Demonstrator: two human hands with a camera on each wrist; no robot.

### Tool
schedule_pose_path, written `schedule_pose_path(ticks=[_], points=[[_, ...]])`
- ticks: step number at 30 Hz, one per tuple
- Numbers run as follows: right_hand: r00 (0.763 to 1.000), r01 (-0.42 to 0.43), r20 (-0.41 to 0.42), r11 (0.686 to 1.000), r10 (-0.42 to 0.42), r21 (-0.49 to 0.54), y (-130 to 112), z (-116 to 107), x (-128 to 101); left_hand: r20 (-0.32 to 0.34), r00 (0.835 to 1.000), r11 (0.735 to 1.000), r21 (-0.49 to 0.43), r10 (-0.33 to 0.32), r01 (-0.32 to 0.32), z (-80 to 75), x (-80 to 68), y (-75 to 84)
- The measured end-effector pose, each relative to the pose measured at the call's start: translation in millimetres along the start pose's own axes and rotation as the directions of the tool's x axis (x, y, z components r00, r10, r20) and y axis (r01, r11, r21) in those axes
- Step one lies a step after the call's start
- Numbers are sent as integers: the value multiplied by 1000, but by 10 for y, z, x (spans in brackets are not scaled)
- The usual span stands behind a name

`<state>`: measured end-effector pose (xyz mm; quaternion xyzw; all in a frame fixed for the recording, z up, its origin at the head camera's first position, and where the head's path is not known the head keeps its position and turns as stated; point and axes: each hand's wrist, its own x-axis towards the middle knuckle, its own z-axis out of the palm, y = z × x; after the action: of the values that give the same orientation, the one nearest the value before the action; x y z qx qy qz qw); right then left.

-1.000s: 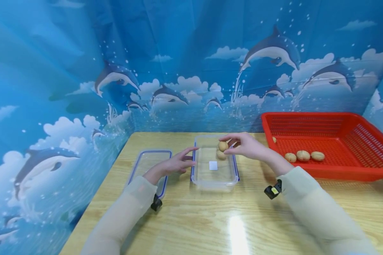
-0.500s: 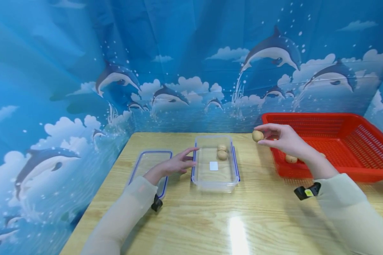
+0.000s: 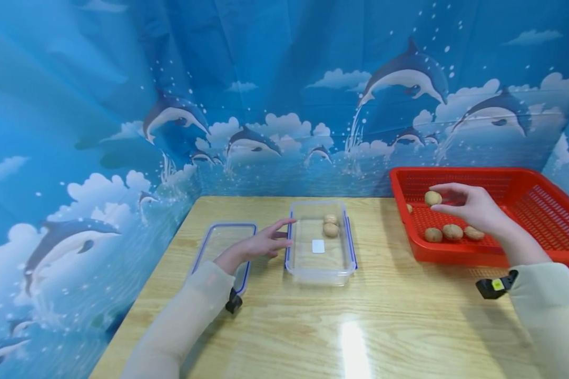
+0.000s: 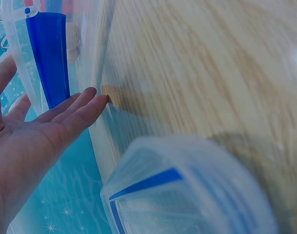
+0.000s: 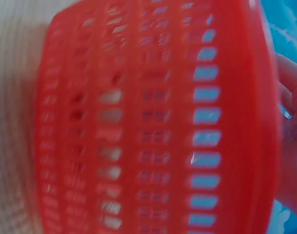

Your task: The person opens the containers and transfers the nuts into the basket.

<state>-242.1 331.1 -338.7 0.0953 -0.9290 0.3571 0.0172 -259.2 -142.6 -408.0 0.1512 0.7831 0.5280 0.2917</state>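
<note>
Over the left part of the red basket [image 3: 483, 258], my right hand [image 3: 476, 208] pinches a walnut [image 3: 433, 198] between thumb and fingers. My left hand [image 3: 263, 244] has relaxed, spread fingers at the left side of a clear plastic food container [image 3: 303, 263] with blue clips. Two walnuts [image 3: 331, 230] sit together in the container's right part. In the left wrist view the left palm [image 4: 26, 156] faces up beside a blue clip [image 4: 48, 58]. The right wrist view shows mostly the basket's slotted wall [image 5: 177, 122], with part of the right hand behind its rim.
Several walnuts [image 3: 452, 232] lie in the basket, mostly near its front wall. A clear lid with a blue seal [image 3: 232, 225] lies left of the container, partly under the left forearm. A dolphin-print backdrop [image 3: 275, 158] hangs behind the wooden table [image 3: 303, 326].
My right hand has moved right, carrying the walnut from over the container to over the basket. The left hand has stayed in place beside the container.
</note>
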Motion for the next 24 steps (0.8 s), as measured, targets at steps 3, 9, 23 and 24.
schedule_pose_path(ticks=[3, 9, 23, 24], points=[[1000, -6, 19, 1000, 6, -19, 117, -29, 28, 3, 1000, 1000, -2, 3, -3, 3, 0, 0], [997, -45, 64, 999, 47, -21, 329, -48, 93, -5, 1000, 1000, -3, -8, 8, 3, -5, 5], [977, -37, 209, 998, 46, -46, 559, -91, 236, -13, 1000, 1000, -10, -14, 14, 13, -2, 21], [974, -36, 221, 998, 46, -51, 577, -81, 240, -11, 1000, 1000, -11, -11, 11, 14, -1, 19]])
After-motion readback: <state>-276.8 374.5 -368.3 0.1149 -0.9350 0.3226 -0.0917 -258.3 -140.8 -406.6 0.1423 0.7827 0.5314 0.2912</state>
